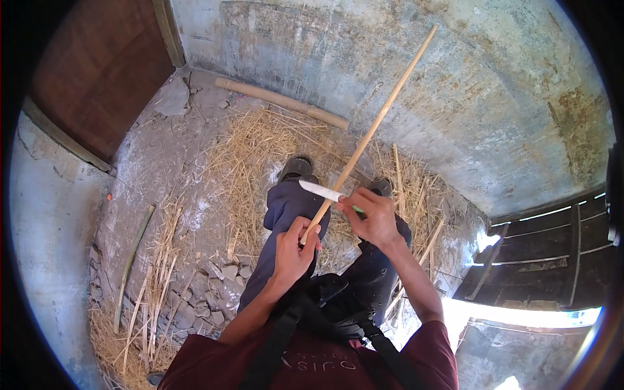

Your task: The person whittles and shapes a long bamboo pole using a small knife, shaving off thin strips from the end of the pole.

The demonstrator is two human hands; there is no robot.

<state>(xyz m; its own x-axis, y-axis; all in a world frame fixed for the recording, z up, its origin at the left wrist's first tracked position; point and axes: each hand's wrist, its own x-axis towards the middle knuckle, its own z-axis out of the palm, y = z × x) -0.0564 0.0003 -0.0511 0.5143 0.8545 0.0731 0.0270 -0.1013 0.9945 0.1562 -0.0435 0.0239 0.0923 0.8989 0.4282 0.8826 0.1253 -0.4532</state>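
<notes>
A long, pale wooden stick [371, 132], perhaps bamboo, slants from my lap up and away to the right. Near its lower end my left hand [296, 251] is closed round it, with the tip showing between the fingers. My right hand [373, 220] grips a knife by its green handle, most of which the fingers hide. The knife's light blade [319, 190] points left and lies across the stick, just above my left hand. Whether the edge bites into the wood cannot be made out.
Straw and shavings [250, 153] litter the floor round my shoes. A thick bamboo pole [283, 102] lies along the wall's foot. To the left are a greenish stick [133, 270], split strips [158, 292] and broken stones [218, 276]. A brown door [97, 71] stands at the far left.
</notes>
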